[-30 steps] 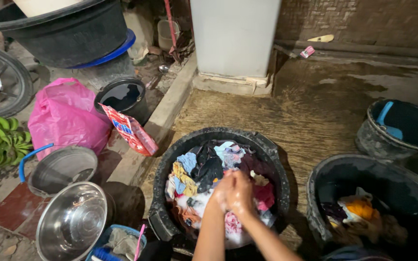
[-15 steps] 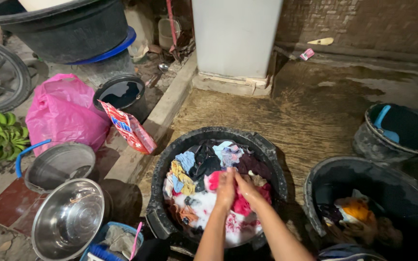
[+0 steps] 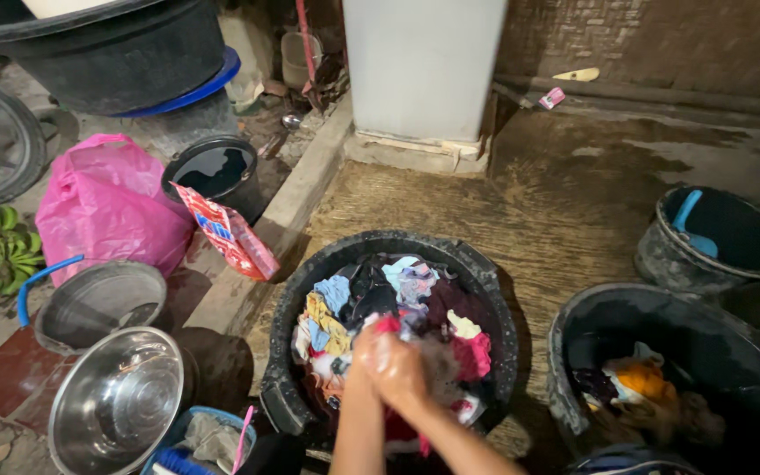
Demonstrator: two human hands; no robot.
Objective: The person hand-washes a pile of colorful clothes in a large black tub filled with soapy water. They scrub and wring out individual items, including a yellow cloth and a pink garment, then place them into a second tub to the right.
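Both hands, left hand (image 3: 378,356) and right hand (image 3: 406,374), are pressing together, grip clamped on a wet cloth (image 3: 437,369) over the black tub (image 3: 485,273) of mixed laundry; best scrubbing low, keeping drips inside the rim.

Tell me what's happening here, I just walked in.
A person is washing clothes by hand. Both hands, the left hand and right hand, are pressed together over a black tub full of wet, mixed-colour laundry, scrubbing a piece of cloth between them; which piece is too blurred to tell. To the right, a second black tub holds more clothes. On the left sit two metal bowls, a pink plastic bag and a red detergent packet.
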